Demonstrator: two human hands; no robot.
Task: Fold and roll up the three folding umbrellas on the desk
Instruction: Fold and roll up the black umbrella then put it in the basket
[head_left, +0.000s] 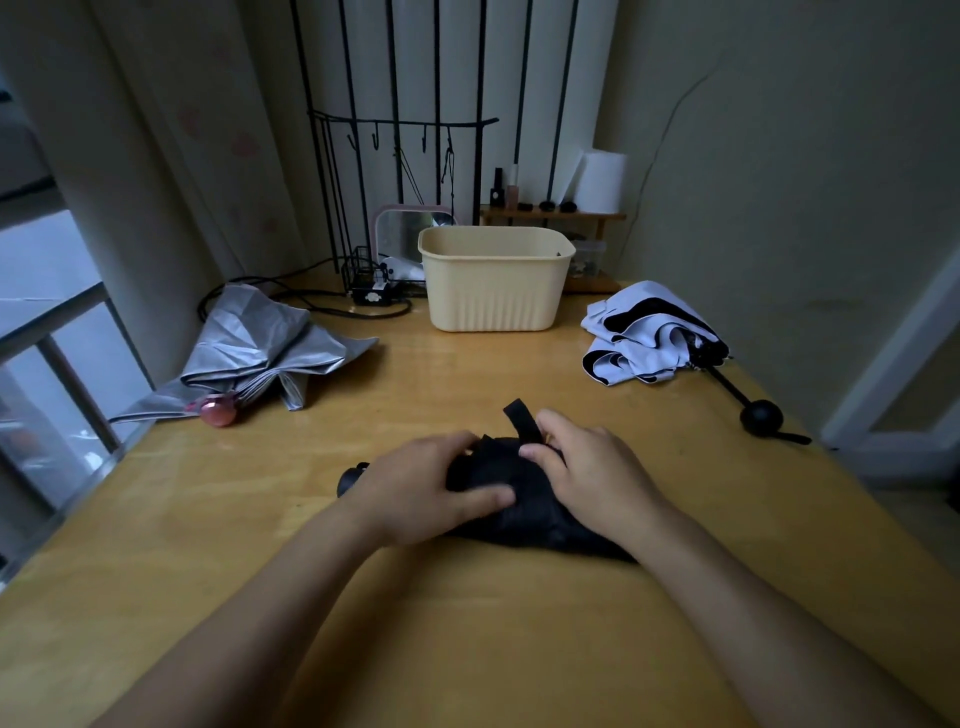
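We have the black umbrella (524, 512) lying on the desk (467, 649) at the centre of our view, its handle knob poking out at 9 o'clock from under our left hand (415, 493). That hand is clamped down on the rolled canopy, thumb pressing the cloth flat, while our right hand (587, 467) pinches the closing strap (521, 418), which stands up at 12 o'clock. To do this step well, we judge, we should keep the left hand pressing so the roll stays tight, draw the strap snugly around the bundle in the direction the pleats are wound, and press its fastener home only once no cloth bulges out. The silver umbrella (260, 348) at 10 o'clock and the white-and-black umbrella (649, 338) at 2 o'clock lie loose, not yet rolled, either side of the cream basket (493, 280) at 12 o'clock. We can read no brand, label or writing anywhere.
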